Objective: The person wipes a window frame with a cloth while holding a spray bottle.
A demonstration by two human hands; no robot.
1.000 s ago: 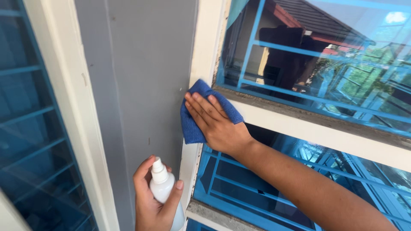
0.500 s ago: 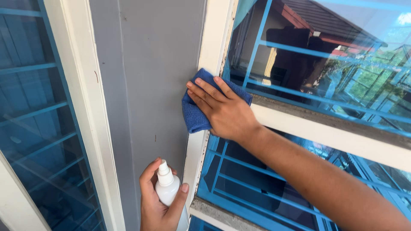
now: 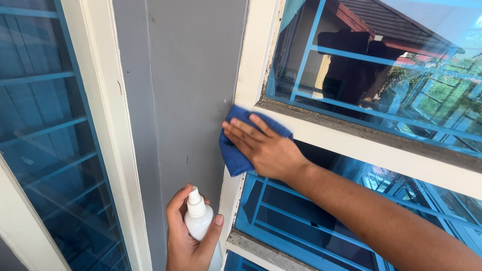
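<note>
Grey wall (image 3: 186, 75) between blue-barred windows (image 3: 381, 75)

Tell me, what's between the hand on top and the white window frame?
A blue cloth, pressed flat against the cream window frame under the right hand; the head view shows it.

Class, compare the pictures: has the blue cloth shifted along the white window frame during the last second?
Yes. The blue cloth under the right hand went up the white window frame, then back down.

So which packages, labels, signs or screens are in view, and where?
Spray bottle: the only package, held in the left hand at the bottom centre, beside the grey wall panel; small, white, rounded, with a white nozzle.
No labels, signs or screens visible.
</note>
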